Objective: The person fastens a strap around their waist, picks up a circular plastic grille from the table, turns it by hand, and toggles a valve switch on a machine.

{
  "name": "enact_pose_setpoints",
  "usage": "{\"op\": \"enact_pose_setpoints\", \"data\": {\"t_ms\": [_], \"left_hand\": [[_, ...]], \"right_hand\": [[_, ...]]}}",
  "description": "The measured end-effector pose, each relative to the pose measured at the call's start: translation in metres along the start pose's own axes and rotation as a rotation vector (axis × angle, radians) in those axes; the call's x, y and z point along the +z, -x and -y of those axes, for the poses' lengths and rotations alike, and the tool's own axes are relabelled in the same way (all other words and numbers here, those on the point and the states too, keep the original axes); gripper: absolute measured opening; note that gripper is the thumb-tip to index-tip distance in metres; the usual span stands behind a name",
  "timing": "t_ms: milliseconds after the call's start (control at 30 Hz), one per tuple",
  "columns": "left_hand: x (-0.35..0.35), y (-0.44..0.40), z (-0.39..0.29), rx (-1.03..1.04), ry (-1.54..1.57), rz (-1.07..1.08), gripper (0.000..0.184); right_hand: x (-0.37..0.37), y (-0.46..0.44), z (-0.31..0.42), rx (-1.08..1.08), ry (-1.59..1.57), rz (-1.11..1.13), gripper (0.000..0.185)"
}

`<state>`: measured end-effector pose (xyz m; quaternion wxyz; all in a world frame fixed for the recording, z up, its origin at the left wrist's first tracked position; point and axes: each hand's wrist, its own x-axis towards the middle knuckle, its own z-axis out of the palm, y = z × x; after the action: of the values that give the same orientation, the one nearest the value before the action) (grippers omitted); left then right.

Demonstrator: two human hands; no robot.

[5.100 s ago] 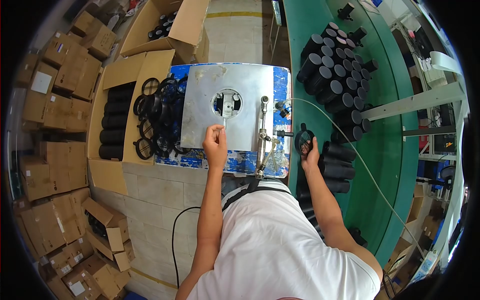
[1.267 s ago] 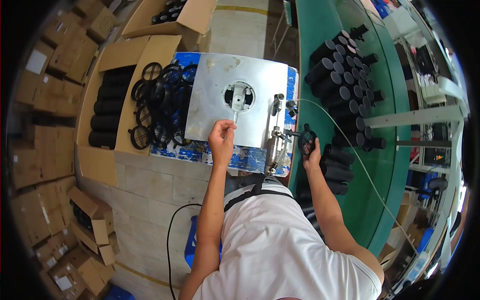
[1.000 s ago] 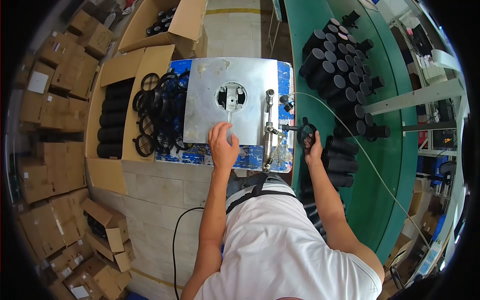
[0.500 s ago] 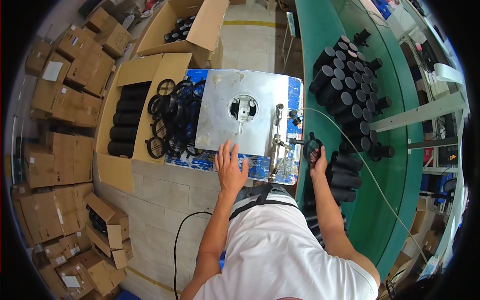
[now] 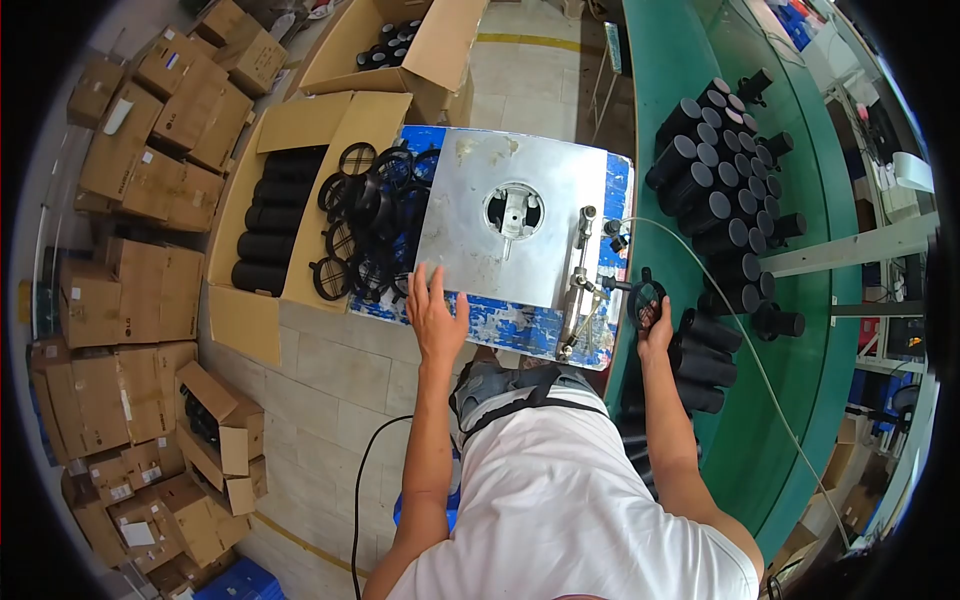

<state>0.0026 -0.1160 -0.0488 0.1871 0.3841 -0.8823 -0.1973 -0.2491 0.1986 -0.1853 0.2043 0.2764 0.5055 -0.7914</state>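
My left hand (image 5: 436, 316), fingers spread, is over the near left corner of the metal plate (image 5: 467, 240), with nothing held. Near it on the left lies a pile of black ring parts (image 5: 375, 215) with mesh-like crossbars. A round opening in the plate shows a metal fixture (image 5: 515, 211). My right hand (image 5: 657, 325) grips a black ring part (image 5: 647, 303) at the right of the plate, above the green bench. Between plate and ring stands a metal cylinder mechanism (image 5: 580, 285) with a hose.
Many black cylinders (image 5: 720, 180) stand on the green bench (image 5: 810, 380); others lie beside my right hand. An open carton (image 5: 222, 245) at the left holds black cylinders, and another carton (image 5: 440, 45) is behind it. Stacked boxes (image 5: 90, 300) line the far left.
My left hand has left the slot below the round opening, spread its fingers and moved left toward the ring pile. My right hand keeps its hold on the ring. The camera view has shifted.
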Motion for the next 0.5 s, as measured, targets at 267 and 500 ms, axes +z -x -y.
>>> {"op": "enact_pose_setpoints", "data": {"t_ms": [267,500], "left_hand": [[0.012,-0.029,0.022,-0.073,0.192,-0.043,0.065],[0.010,-0.054,-0.008,-0.104,-0.138,0.083,0.075]], "right_hand": [[0.002,0.002,0.000,-0.004,0.001,0.004,0.036],[0.002,0.004,0.002,0.001,-0.006,0.011,0.036]]}}
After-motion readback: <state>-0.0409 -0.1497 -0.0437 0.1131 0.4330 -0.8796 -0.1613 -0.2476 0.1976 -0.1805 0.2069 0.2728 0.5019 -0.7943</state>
